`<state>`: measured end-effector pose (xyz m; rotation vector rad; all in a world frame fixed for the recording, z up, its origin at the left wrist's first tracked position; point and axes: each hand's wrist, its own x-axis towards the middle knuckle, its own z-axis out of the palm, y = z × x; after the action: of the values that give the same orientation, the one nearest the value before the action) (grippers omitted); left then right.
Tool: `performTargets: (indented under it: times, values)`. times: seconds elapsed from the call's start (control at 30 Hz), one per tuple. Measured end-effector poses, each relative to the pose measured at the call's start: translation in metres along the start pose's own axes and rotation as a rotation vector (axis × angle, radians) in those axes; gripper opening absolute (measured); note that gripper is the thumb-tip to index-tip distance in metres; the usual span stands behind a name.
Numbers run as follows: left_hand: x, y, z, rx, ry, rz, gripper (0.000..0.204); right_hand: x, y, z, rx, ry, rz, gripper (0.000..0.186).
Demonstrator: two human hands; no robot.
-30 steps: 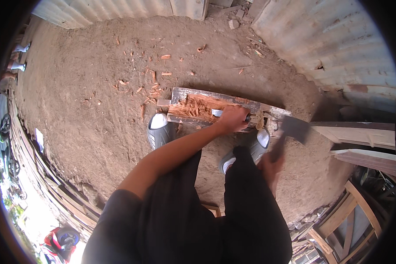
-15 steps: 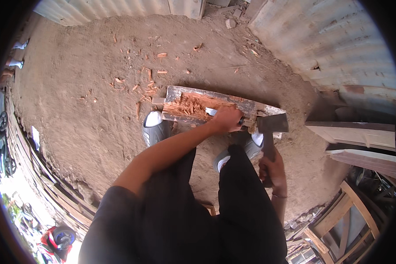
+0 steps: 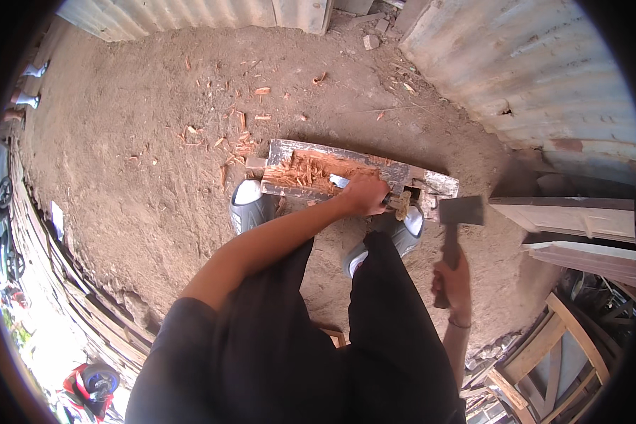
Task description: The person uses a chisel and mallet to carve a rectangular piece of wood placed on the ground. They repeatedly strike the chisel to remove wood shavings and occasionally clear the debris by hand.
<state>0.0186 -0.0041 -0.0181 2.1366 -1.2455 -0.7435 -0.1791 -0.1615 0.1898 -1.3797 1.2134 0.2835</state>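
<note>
Dark broad-headed tool (image 3: 461, 210) fills the curled right hand (image 3: 453, 283) while the left hand (image 3: 364, 194) clasps a chisel (image 3: 339, 181).

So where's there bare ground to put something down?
On the left: the dirt between the left shoe and the stacked planks looks bare. It's crowded by the timber, with the left hand over it, the dark-headed tool in the right hand nearby, and wood chips past its left end.

The head-worn wide fisheye looks steeply down from above the near side of the wooden beam (image 3: 353, 161), fairly close to it.
</note>
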Motion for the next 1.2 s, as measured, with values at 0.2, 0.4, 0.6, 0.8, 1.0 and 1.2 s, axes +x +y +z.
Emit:
performTargets:
  times: [0.2,0.4,0.6,0.8,1.0,1.2]
  values:
    - [0.003,0.012,-0.009,-0.023,0.038,0.043,0.030,0.015,0.044,0.003,0.249,0.405,-0.321,0.035]
    - [0.007,-0.003,-0.002,0.015,0.086,-0.012,0.029,-0.001,-0.002,0.046,-0.076,-0.047,-0.113,0.044]
    - [0.008,-0.005,-0.002,-0.030,0.091,0.013,0.024,-0.007,0.002,0.016,0.362,0.270,-0.288,0.038]
    - [-0.013,-0.034,-0.023,0.061,-0.077,-0.149,0.024,0.030,0.031,0.062,-0.308,-0.146,-0.287,0.031]
    - [-0.018,0.029,-0.057,0.126,0.024,0.036,0.027,-0.005,0.018,0.019,-0.032,0.191,-0.082,0.046]
    - [-0.001,0.032,-0.031,-0.178,0.210,0.197,0.026,-0.046,-0.026,-0.014,0.263,0.331,-0.291,0.041]
